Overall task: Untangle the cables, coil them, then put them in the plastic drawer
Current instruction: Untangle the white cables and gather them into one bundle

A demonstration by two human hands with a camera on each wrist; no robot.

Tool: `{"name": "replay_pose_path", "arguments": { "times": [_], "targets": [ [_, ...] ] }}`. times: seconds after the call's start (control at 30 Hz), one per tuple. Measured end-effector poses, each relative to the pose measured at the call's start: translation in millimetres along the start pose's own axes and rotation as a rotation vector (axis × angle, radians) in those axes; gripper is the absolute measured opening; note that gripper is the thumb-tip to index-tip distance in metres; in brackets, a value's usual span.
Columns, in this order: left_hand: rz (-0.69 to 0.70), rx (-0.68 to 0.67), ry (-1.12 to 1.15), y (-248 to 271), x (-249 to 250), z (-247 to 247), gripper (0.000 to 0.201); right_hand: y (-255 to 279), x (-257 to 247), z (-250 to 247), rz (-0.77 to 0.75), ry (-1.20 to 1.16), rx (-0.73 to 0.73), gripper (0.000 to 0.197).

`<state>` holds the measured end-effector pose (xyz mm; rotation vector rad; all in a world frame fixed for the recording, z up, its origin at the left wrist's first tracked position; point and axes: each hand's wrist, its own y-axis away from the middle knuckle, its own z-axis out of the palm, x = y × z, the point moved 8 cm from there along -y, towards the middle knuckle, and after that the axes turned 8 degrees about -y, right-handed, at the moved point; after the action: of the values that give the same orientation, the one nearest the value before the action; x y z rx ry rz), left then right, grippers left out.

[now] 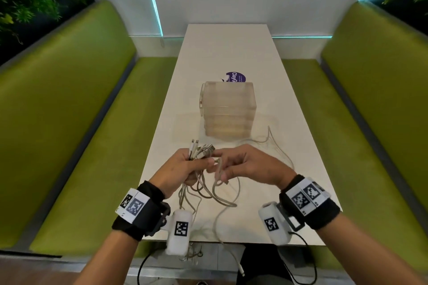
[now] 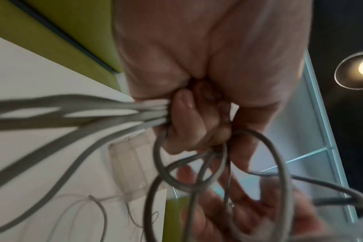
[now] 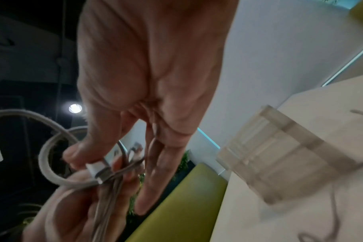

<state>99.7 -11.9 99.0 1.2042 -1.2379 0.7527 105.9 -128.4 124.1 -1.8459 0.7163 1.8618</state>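
Above the near end of the white table [image 1: 231, 48], my left hand [image 1: 187, 166] grips a bundle of grey-white cables [image 1: 208, 192]. Their plug ends [image 1: 200, 148] stick up past its fingers [image 2: 184, 117]. Loops hang from the fist to the table, and one strand [image 1: 234, 259] drops over the front edge. My right hand [image 1: 228, 165] is right beside it; its thumb [image 3: 77, 152] and a finger pinch a white plug [image 3: 97, 168] of one cable, the other fingers extended. The translucent plastic drawer unit [image 1: 228, 109] stands mid-table behind the hands, drawers closed.
More cable [image 1: 275, 146] trails on the table to the right of the drawer unit. A purple sticker [image 1: 236, 76] lies behind it. Green benches [image 1: 69, 122] [image 1: 370, 122] run along both sides of the narrow table, with a white wall at the far end.
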Motion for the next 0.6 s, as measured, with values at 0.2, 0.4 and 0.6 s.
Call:
{"name": "replay_pose_path", "arguments": {
  "times": [0.2,0.4,0.6],
  "targets": [
    [0.033,0.022,-0.101,0,-2,-2,0.012,-2,36,13,0.06,-0.224,0.206,0.01],
    [0.06,0.09,-0.111,-3,-9,-2,0.033,-4,45,12,0.084,-0.256,0.274,0.013],
    [0.093,0.194,0.068,-3,-15,-27,0.03,2,41,0,0.036,-0.191,0.307,0.006]
  ]
}}
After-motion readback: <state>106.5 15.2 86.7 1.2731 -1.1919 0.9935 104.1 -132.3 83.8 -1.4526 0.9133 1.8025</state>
